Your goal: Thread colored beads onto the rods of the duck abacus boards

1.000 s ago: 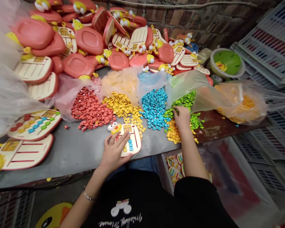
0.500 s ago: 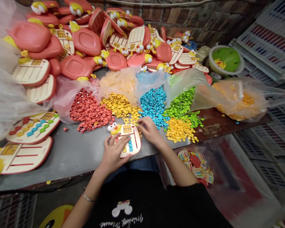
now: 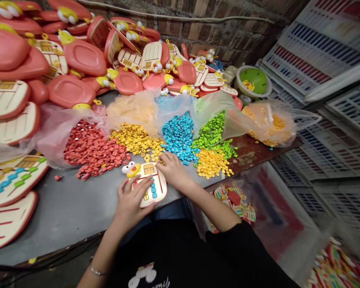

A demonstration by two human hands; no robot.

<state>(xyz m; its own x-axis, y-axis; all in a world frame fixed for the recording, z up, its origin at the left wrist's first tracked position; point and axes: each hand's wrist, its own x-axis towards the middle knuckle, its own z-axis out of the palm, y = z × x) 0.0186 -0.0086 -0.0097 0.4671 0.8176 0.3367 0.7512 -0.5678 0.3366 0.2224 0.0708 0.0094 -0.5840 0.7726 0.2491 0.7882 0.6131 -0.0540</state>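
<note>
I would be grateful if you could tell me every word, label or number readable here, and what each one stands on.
Black shirt: cursive print, cut off by the picture's edge and unreadable.
Toy board: small tan panel, its marks too small to read.
Nothing else is legible.

A cream duck-headed toy board (image 3: 160, 191) lies flat, one row holding blue pieces (image 3: 153, 191).

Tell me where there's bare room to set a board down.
Bare grey tabletop lies left of the left hand, below the red beads. A smaller brown patch sits right of the yellow beads, below the orange bag. Crowded: the bead piles and the heaped duck boards behind.
</note>
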